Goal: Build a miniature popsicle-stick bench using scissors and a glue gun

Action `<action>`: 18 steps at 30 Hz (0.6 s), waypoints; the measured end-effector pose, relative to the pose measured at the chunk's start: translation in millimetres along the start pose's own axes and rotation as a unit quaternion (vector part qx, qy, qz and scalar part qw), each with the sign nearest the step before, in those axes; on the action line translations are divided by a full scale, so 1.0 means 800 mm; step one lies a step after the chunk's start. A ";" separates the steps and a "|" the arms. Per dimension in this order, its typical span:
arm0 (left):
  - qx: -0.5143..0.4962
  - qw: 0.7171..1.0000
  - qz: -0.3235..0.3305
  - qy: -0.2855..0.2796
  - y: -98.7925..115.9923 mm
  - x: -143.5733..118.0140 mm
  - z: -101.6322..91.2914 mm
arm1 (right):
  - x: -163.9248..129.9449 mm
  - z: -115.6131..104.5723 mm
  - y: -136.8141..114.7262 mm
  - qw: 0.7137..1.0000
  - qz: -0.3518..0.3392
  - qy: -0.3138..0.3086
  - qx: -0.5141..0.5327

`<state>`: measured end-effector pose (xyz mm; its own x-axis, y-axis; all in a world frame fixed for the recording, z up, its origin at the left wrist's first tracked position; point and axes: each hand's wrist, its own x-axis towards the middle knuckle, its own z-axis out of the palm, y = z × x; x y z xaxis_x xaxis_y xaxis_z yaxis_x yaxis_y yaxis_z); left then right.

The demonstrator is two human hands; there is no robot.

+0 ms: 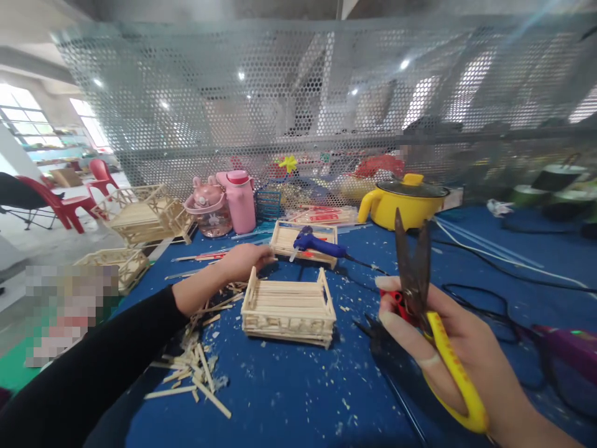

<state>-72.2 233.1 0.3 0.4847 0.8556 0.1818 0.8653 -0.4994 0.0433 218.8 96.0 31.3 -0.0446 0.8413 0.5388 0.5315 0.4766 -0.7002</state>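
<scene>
My right hand [448,348] is closed around a pair of scissors [415,274] with yellow handles, its dark blades pointing up and parted. A small red piece [396,303] shows by the fingers; its kind is unclear. My left hand [245,261] is over the table behind a small stick-built model [289,308], fingers bent together; whatever is between them is hidden. Just beyond that hand, a second stick frame [303,242] has a blue glue gun [321,244] lying across it. Loose and cut wooden sticks [200,373] are scattered left of the nearer model.
A yellow pot [405,202] with a glass lid stands at the back right. Pink bottle [240,202] and pink-lidded jar [209,208] stand at the back left. Larger stick models [144,218] sit left. Black cables [489,305] cross the right side. A perforated metal screen [280,93] rises behind.
</scene>
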 end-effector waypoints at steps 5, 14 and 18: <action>-0.059 0.973 -0.145 0.168 -0.016 -0.064 -0.049 | 0.000 0.001 0.001 1.000 -0.017 -0.010 -0.007; -0.193 0.975 -0.098 -0.054 0.047 -0.180 -0.061 | 0.007 0.024 0.009 0.998 -0.028 0.044 0.020; -0.202 0.967 -0.143 -0.066 0.047 -0.182 -0.054 | 0.020 0.031 -0.002 0.995 -0.006 0.071 0.065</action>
<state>-115.7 83.8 18.2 0.2675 0.9633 -0.0208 0.8593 -0.2287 0.4575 196.6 115.2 29.6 0.0745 0.7954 0.6014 0.4181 0.5226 -0.7430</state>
